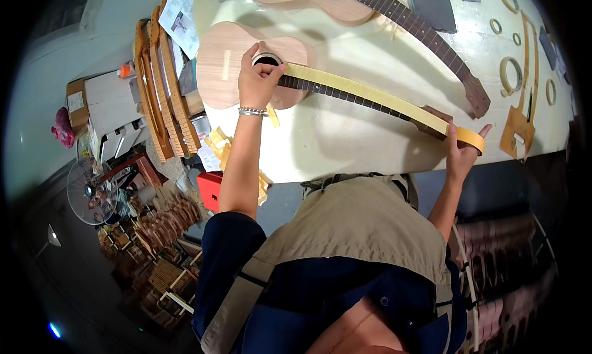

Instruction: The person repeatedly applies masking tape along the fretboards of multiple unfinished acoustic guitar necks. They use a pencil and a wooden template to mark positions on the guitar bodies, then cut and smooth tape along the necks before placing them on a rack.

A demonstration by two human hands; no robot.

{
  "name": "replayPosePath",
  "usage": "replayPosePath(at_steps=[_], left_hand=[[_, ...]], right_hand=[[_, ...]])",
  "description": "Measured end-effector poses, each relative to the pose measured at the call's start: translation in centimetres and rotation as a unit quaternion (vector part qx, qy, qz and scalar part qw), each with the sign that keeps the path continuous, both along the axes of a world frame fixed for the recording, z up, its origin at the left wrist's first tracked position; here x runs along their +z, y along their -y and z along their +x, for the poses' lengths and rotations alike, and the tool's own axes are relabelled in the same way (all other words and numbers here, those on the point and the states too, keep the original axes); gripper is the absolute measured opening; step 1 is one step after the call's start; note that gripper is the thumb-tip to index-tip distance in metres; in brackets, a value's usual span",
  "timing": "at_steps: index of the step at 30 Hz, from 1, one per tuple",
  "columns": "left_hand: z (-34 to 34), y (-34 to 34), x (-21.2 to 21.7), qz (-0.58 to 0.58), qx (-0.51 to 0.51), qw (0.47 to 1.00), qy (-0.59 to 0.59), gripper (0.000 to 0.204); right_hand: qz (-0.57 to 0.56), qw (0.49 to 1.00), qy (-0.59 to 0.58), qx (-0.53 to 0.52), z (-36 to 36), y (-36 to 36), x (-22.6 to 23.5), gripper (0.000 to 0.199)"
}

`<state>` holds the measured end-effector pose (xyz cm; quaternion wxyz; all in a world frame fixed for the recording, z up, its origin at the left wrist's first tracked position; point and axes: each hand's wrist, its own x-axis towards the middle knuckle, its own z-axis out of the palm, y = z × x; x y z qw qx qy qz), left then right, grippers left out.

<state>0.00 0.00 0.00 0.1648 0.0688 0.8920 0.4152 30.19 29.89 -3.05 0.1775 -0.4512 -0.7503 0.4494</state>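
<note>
An unfinished pale wooden ukulele [219,42] lies on the white table, its dark fretboard [351,96] running toward the right. A long strip of yellow masking tape [364,90] is stretched along the neck, covering part of the fretboard's width. My left hand [258,82] is over the sound hole and pinches the strip's left end at the body end of the fretboard. Beyond the headstock, my right hand [461,153] grips the tape roll [472,141], from which the strip runs. A short piece of pale tape [226,65] sits on the ukulele's top.
A second ukulele [419,27] lies farther back. Several tape rolls [510,75] and a wooden paddle-shaped tool [517,134] are at the right. Wooden necks [161,89] stand at the left, near crumpled tape [219,145] and a red box [209,189]. The table's front edge touches my apron.
</note>
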Motion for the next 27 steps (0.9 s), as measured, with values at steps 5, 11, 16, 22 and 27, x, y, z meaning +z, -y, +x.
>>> replayPosePath(at_steps=[5,11,16,22,27], left_hand=[[0.1,0.0,0.1,0.047,0.028,0.998,-0.013,0.073],[0.7,-0.9,0.4,-0.097,0.011,0.991,-0.092,0.071],[2.7,0.2,-1.5,-0.216,-0.221,0.886,-0.344,0.071],[5.4,-0.6,-2.0,-0.305,-0.261,0.858,-0.322,0.078],[11.4,-6.4,-2.1,-0.258,-0.325,0.88,-0.23,0.085]], right_hand=[[-0.044,0.996,-0.077,-0.009,-1.0,0.8,-0.1,0.095],[-0.007,0.999,-0.047,-0.01,-0.1,0.4,0.7,0.096],[-0.018,0.997,-0.073,-0.02,-1.3,1.3,0.5,0.096],[-0.003,0.998,-0.04,-0.056,-1.5,1.6,1.2,0.096],[0.018,0.999,-0.002,-0.048,-2.1,2.4,0.1,0.089]])
